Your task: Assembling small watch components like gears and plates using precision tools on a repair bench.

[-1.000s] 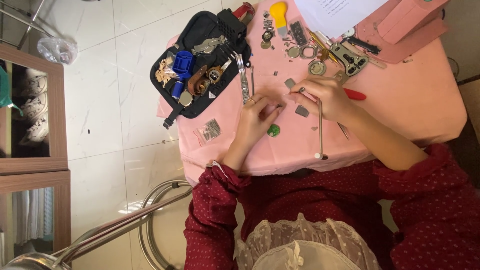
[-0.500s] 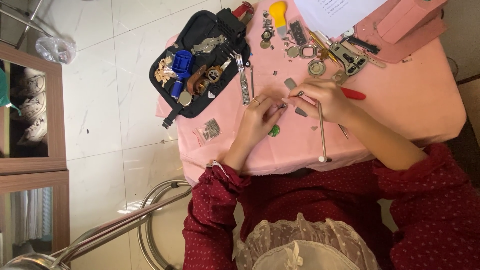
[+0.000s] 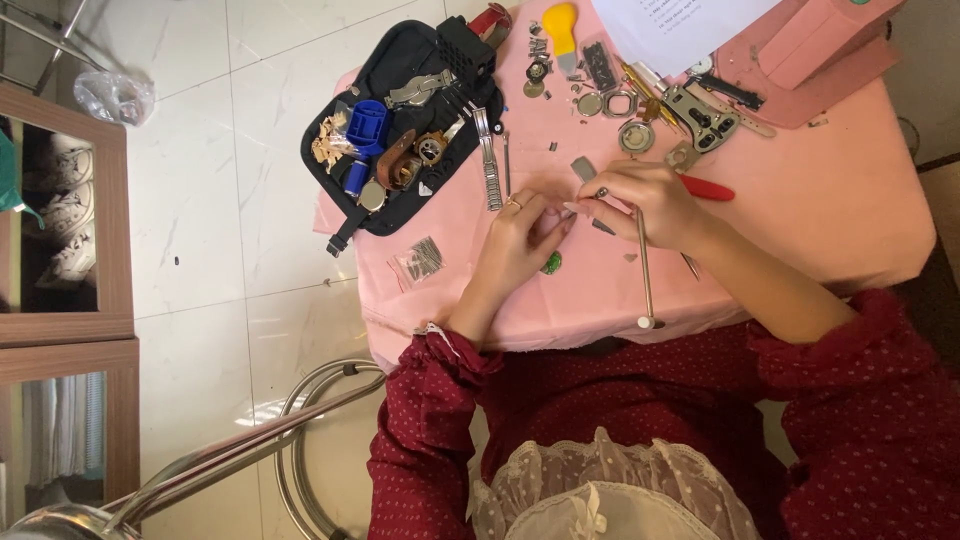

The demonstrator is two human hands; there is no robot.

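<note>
Pink cloth covers the counter [image 3: 820,220], which fills the upper right of the view above a white tiled floor [image 3: 210,230]. On its left end lies an open black tool pouch [image 3: 400,120] holding a blue block, watch heads and small metal parts. Beside the pouch a steel watch bracelet [image 3: 489,160] lies stretched out, and past it sit loose watch cases, a yellow-handled tool and a white sheet of paper [image 3: 680,25]. At the counter's middle the left hand [image 3: 520,245] curls its fingers together around something too small to make out. The right hand [image 3: 650,205] pinches a thin metal rod [image 3: 644,265] near its top, the rod running down toward the counter's near edge. A red-handled tool [image 3: 708,188] pokes out just behind that hand.
</note>
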